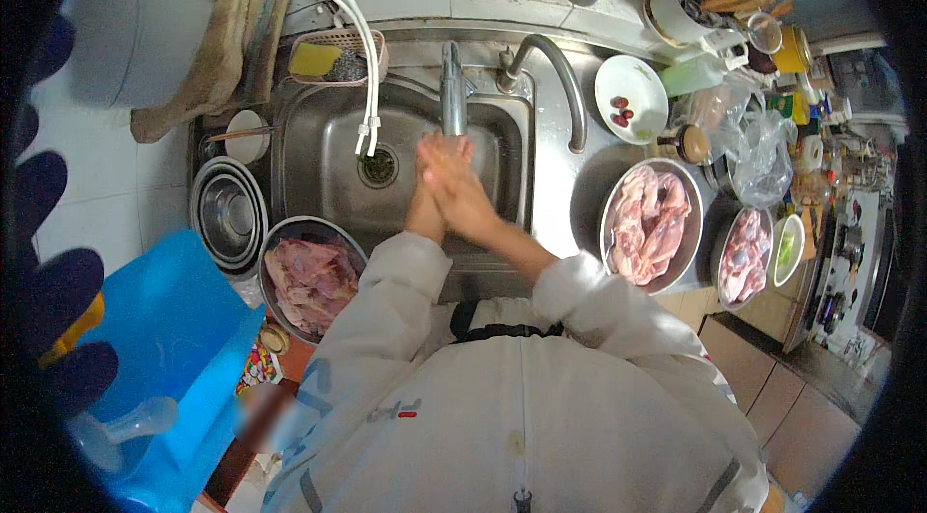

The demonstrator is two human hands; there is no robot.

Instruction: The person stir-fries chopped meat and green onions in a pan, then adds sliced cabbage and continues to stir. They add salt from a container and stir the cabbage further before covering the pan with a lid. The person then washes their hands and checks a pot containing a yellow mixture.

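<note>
Pressed palm to palm, my left hand (pixel 427 176) and my right hand (pixel 452 172) are held together over the stainless steel sink (pixel 329 201), just below the end of the chrome faucet (pixel 452 93). The right hand lies largely over the left, whose fingers are partly hidden. No object shows between them. A sink strainer (pixel 378 165) sits in the drain to their left. Two white hoses (pixel 371 78) hang over the basin. A bowl of raw meat (pixel 311 277) stands at the basin's lower left, and another metal bowl of raw meat (pixel 652 223) is on the counter to the right.
Nested metal bowls (pixel 228 212) stand left of the sink, under a pink basket (pixel 380 42) with a sponge. A curved spout (pixel 576 107), a white plate with red dates (pixel 630 82), plastic bags (pixel 760 151) and a smaller bowl of meat (pixel 744 259) are at the right.
</note>
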